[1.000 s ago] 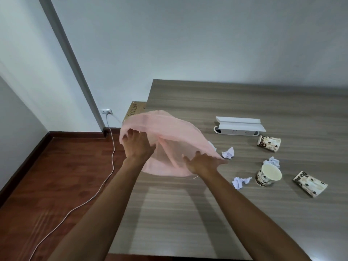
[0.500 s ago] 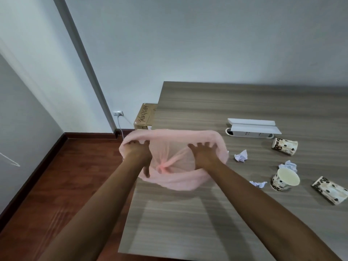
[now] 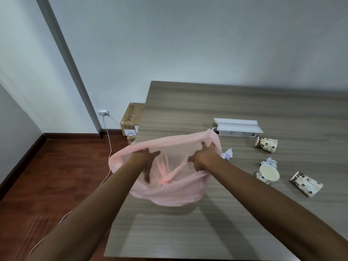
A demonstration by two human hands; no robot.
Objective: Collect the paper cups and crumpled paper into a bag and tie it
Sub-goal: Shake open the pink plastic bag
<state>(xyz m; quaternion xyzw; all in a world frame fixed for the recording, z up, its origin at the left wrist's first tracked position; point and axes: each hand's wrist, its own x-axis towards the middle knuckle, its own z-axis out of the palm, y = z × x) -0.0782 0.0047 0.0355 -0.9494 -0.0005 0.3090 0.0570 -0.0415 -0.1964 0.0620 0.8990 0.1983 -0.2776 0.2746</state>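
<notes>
Hands first: left hand (image 3: 145, 157) and right hand (image 3: 203, 157) both reach into the mouth of the pink bag (image 3: 169, 193), fingers curled over its rolled rim, pulling it wide. Bag hangs over the near left corner of the table (image 3: 188, 102), its lower part sagging toward the tabletop; whether it touches I cannot tell. Gathered seam shows through the thin film at the bottom.

Out to the right, all still on the table: one crumpled paper (image 3: 227, 154) just beside the bag, another crumpled paper wad (image 3: 269, 162) behind the upright cup (image 3: 267, 173). Two more cups lie tipped: far cup (image 3: 265, 144) and near cup (image 3: 306, 183). White power strip (image 3: 237, 129) sits behind them. Cardboard box (image 3: 131, 119) and wall socket (image 3: 104, 113) with its cord beyond the table edge.

Risks, as I judge them: film looks flimsy, so hard stretching could tear the rim; letting go with one hand to grab litter may let the mouth collapse; bag partly overhangs the edge, so dropped items could slide to the floor.

Hard to see: fingertips are blurred and partly veiled by plastic; any third paper near the bag's right side would be hidden
</notes>
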